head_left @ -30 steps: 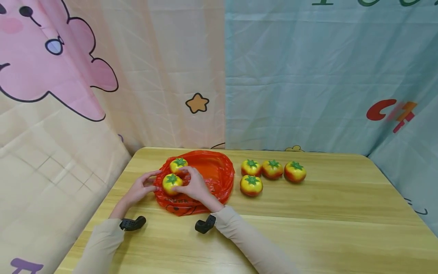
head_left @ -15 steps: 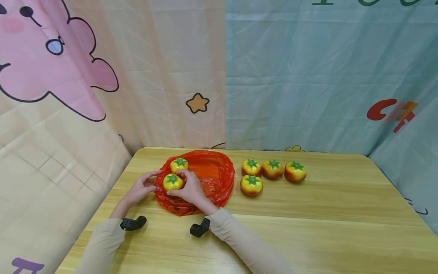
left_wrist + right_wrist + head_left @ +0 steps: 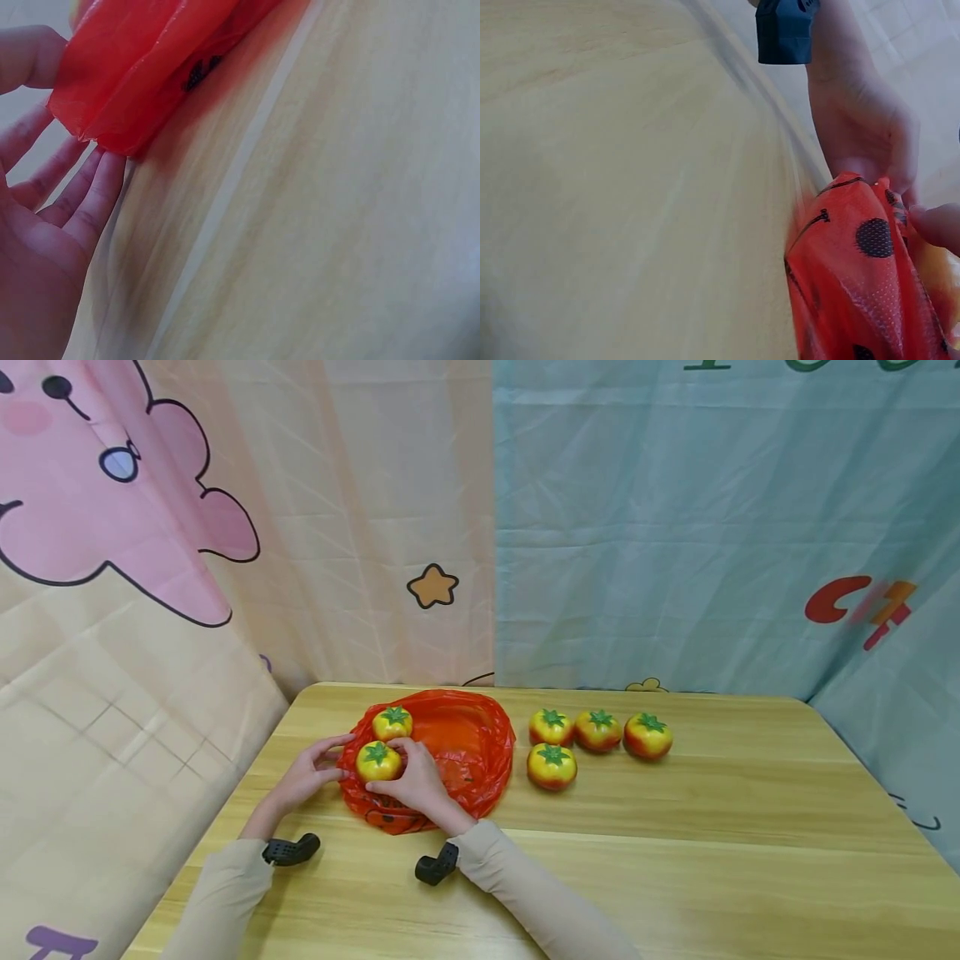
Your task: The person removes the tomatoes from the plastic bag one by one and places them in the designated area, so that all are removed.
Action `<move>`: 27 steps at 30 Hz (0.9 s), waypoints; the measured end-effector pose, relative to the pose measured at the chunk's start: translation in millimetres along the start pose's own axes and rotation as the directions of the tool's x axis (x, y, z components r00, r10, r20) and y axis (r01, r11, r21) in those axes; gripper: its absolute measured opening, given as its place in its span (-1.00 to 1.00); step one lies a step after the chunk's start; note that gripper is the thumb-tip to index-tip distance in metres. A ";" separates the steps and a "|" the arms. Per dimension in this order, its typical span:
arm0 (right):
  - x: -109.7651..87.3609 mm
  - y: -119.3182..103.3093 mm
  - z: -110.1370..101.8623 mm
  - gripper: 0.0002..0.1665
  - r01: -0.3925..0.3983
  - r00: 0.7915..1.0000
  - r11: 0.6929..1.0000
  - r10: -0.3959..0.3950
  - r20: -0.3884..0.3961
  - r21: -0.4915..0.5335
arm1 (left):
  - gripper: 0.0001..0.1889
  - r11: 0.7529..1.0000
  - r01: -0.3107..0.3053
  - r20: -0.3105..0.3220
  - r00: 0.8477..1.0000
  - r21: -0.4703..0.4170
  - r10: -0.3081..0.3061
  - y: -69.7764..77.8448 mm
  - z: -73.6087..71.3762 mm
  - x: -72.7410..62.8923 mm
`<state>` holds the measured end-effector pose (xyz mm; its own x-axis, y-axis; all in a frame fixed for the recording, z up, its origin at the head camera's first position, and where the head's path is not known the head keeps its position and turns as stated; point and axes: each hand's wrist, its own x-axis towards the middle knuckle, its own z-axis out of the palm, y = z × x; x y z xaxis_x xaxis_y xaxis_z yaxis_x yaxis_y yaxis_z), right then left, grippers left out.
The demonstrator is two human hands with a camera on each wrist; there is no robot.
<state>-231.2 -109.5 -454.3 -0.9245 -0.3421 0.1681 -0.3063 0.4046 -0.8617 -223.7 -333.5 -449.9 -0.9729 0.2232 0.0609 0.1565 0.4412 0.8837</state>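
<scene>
Left hand (image 3: 303,772): positioned at the left side of the bag (image 3: 465,727), forearm angled forward and inward. Fingers extended and spread, thumb toward the near side; the left wrist view shows thumb and fingertips against the red film, without a closed grip.

Right hand (image 3: 420,781): reaches in from the right, over the near rim, forearm diagonal. Thumb and fingers grip the front fruit (image 3: 377,764) from its right side, thumb at the near edge, index finger at the far edge. The front fruit is in the left part of the bag, just in front of the rear fruit (image 3: 392,722). Four loose fruits (image 3: 551,768) stand on the table (image 3: 675,835), right of the bag.

Compared with one second ago: the right wrist unit (image 3: 437,865) is slightly lower and further left; the right thumb has shifted from the fruit's right side to its near edge. The left hand, bag and loose fruits are essentially unchanged.

Markings: dark print on the bag, including dots and lines in the right wrist view; any lettering is illegible. Green letters (image 3: 813,364) on the curtain (image 3: 637,527) are cropped and cannot be read.
</scene>
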 end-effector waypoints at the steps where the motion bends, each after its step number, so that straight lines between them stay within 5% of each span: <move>1: 0.1 0.2 0.2 -0.23 -0.002 1.000 1.000 0.002 -0.001 -0.001 | -0.38 1.000 0.001 -0.001 1.000 0.000 -0.001 0.1 0.2 0.0; 17: -0.8 -0.9 -4.6 -0.24 0.031 0.999 0.999 -0.032 -0.022 -0.011 | -0.40 1.000 -0.016 -0.003 1.000 -0.010 0.016 3.1 0.9 -1.5; 27: -3.3 -22.0 -25.2 -0.23 0.124 0.992 0.992 -0.125 -0.027 -0.030 | -0.39 1.000 -0.012 -0.008 1.000 -0.019 0.012 4.5 0.8 -1.8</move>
<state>-227.1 -95.9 -423.9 -0.8849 -0.3671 0.2868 -0.4250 0.3845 -0.8195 -221.1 -331.2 -446.4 -0.9723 0.2214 0.0749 0.1646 0.4216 0.8917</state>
